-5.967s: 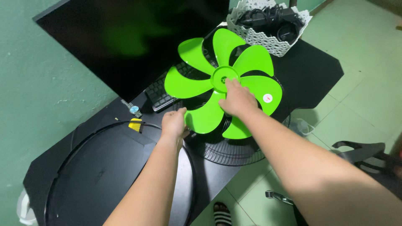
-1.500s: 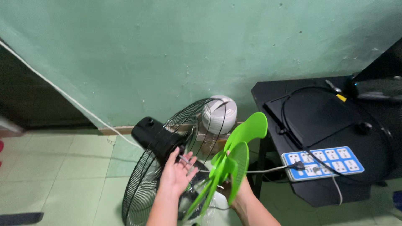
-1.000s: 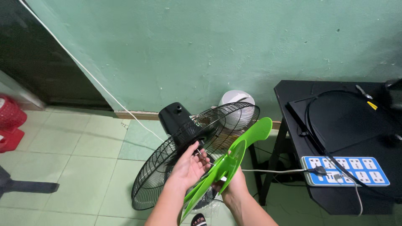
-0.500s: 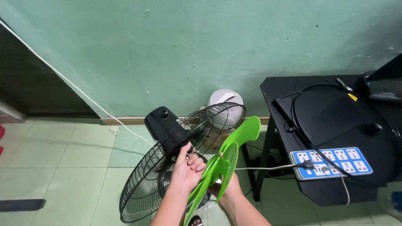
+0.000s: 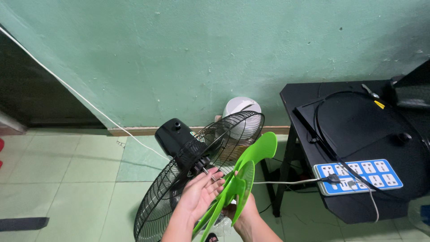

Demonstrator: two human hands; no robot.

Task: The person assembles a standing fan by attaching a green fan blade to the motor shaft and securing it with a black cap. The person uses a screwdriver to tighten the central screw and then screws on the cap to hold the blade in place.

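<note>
Head view
Right hand [image 5: 244, 213]: clamped on the hub of the bright green plastic fan blade [image 5: 242, 179], held edge-on, its plane near upright.
Left hand [image 5: 199, 192]: fingers spread, palm up, touching the thin metal motor shaft [image 5: 208, 173]; holds nothing.
Shaft axis: points near-right out of the black wire rear guard [image 5: 179, 192], toward the blade hub just beside it.
Black surface [image 5: 349, 206]: right; carries a blue-white power strip [image 5: 358, 175].

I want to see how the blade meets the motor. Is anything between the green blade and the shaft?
Only the left hand: its open fingers lie at the shaft, between it and the blade, which the right hand holds edge-on. The rear grille sits behind the shaft.
</note>
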